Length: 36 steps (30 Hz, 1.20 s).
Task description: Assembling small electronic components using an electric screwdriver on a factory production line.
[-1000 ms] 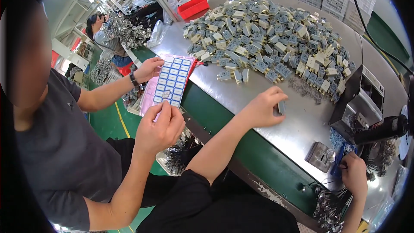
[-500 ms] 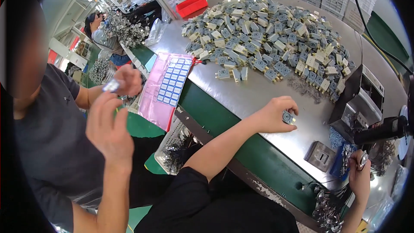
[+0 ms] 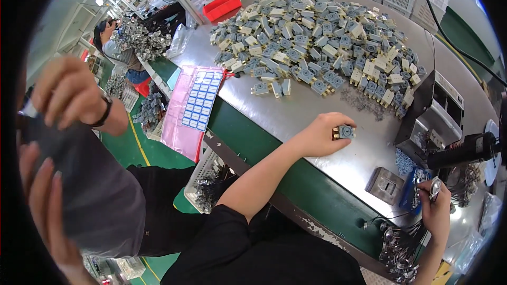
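Over the metal table, my left hand (image 3: 319, 136) has its fingers wrapped round a small grey block (image 3: 346, 132) with brass terminals at one end. Further right, my right hand (image 3: 436, 212) pinches a round silver metal part (image 3: 435, 188) between thumb and fingers. A blue tray (image 3: 413, 190) of small metal pieces lies just beyond that hand. Beside the tray sits a square metal fixture block (image 3: 385, 184) with a slot in its top. Many grey and cream blocks (image 3: 311, 42) of the same kind as the held one are heaped beyond my left hand.
A dark machine housing (image 3: 435, 111) and a black cylindrical tool (image 3: 458, 150) stand at the right. Silver parts with black wires (image 3: 398, 253) hang at the near edge. A pink sheet with blue-bordered labels (image 3: 185, 111) lies left. A co-worker's hands (image 3: 68, 95) move at far left.
My left hand has turned the grey block, so its face and brass terminals now show. My right hand still holds the silver part. The co-worker's hands have shifted left, and the whole view has moved slightly.
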Each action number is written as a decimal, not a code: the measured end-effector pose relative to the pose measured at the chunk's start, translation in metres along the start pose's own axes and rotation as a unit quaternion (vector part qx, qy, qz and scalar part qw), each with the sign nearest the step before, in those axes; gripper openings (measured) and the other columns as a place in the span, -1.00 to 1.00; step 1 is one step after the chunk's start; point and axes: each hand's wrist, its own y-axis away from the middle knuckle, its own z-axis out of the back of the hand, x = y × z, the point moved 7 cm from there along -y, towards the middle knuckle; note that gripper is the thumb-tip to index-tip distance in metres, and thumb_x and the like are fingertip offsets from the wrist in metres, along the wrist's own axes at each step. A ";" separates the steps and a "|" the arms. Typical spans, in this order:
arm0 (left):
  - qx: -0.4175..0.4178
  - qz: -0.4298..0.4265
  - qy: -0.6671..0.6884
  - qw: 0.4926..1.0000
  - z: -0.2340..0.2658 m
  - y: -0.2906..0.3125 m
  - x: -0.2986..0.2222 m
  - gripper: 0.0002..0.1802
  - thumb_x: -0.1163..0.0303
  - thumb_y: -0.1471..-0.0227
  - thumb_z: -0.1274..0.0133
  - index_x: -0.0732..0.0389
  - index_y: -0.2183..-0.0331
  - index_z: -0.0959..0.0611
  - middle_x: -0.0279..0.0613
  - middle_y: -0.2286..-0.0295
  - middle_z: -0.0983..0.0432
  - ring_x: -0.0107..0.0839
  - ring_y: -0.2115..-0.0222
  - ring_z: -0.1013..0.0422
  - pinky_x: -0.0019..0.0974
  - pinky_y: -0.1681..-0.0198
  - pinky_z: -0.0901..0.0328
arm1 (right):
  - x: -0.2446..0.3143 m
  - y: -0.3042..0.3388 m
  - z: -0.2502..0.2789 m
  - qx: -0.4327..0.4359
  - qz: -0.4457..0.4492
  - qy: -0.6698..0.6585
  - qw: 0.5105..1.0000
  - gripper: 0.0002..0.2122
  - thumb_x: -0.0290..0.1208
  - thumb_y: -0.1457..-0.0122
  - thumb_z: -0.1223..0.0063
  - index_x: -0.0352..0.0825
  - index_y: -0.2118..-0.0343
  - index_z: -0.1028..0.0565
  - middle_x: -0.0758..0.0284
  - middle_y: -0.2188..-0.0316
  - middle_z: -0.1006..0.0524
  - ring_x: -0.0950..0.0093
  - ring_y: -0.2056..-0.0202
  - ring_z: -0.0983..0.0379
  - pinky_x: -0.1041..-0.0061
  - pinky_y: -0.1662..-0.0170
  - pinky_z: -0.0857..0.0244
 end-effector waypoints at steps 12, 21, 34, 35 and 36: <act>0.037 0.084 0.099 0.991 -0.004 -0.001 0.002 -0.60 0.57 -0.05 -0.32 0.30 0.02 -0.68 -0.16 0.15 -0.68 -0.43 0.15 -0.62 -0.29 0.03 -0.53 | -0.006 0.003 -0.001 -0.006 -0.018 0.007 1.000 -0.84 -0.75 -0.10 -0.19 -0.41 0.26 -0.58 0.20 0.43 -0.50 0.28 0.46 -0.47 0.37 0.37 -0.32; 0.012 0.092 0.161 0.983 -0.004 0.004 0.006 -0.60 0.67 -0.02 -0.33 0.27 0.05 -0.69 -0.17 0.06 -0.60 -0.42 0.06 -0.57 -0.33 0.01 -0.55 | -0.004 0.003 -0.002 0.031 -0.006 0.003 1.000 -0.86 -0.77 -0.07 -0.20 -0.43 0.32 -0.62 0.20 0.42 -0.60 0.37 0.42 -0.56 0.45 0.34 -0.39; -0.103 -0.138 0.059 0.983 0.023 0.005 -0.060 -0.57 0.62 0.13 -0.44 0.22 0.14 -0.71 -0.12 0.13 -0.63 -0.31 0.13 -0.60 -0.30 0.06 -0.51 | 0.003 -0.001 0.001 -0.016 0.037 0.019 0.999 -0.86 -0.74 -0.06 -0.15 -0.47 0.29 -0.61 0.17 0.39 -0.58 0.27 0.39 -0.56 0.41 0.29 -0.40; -0.102 -0.146 0.069 0.981 0.024 0.005 -0.064 -0.57 0.61 0.14 -0.44 0.21 0.15 -0.71 -0.12 0.13 -0.63 -0.31 0.14 -0.61 -0.30 0.06 -0.51 | -0.003 0.000 0.000 -0.005 0.027 0.012 1.000 -0.83 -0.72 0.01 -0.13 -0.48 0.31 -0.59 0.12 0.33 -0.59 0.20 0.37 -0.56 0.37 0.28 -0.42; -0.101 -0.154 0.080 0.980 0.024 0.006 -0.068 -0.56 0.60 0.15 -0.44 0.20 0.15 -0.72 -0.12 0.14 -0.64 -0.30 0.15 -0.61 -0.29 0.06 -0.50 | -0.006 0.001 -0.001 0.006 0.018 0.005 1.000 -0.80 -0.70 0.09 -0.11 -0.50 0.33 -0.57 0.08 0.27 -0.61 0.13 0.35 -0.56 0.34 0.27 -0.43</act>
